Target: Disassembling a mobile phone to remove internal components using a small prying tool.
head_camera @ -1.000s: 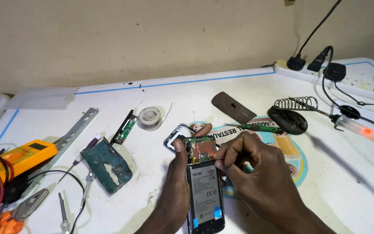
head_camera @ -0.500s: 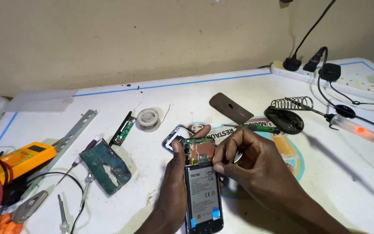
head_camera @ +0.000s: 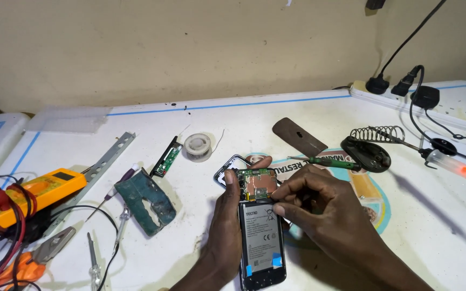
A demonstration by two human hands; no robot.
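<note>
The opened black smartphone (head_camera: pixel 261 237), back cover off, with its grey battery and green-and-copper circuit board exposed, lies face down near the front edge of the white desk (head_camera: pixel 200 113), between your two hands. Treat it as light but fragile: the rigid frame will take a firm hold along its long sides, while the bare board at the top and the battery, which should not be bent or pierced, want no pressure at all.

Your left hand (head_camera: pixel 223 237) has its grip closed around the phone's left edge, thumb lying up along the side to the board's corner and one fingertip showing past the top. That is the right place to hold it. Your right hand (head_camera: pixel 319 210) rests over the right edge with its fingers pinched together at the join of board and battery; it may hold something small there, but I cannot tell from this view.

Just beyond the phone lies a clear phone frame piece, partly hidden, and a green-handled screwdriver (head_camera: pixel 327 162). Further right sit a black soldering iron stand with a wire coil (head_camera: pixel 370 148) and a white power strip (head_camera: pixel 405 97). To the left are a reel of solder wire (head_camera: pixel 197 146), a worn teal phone cover (head_camera: pixel 146 200) and a yellow multimeter (head_camera: pixel 33 195).
</note>
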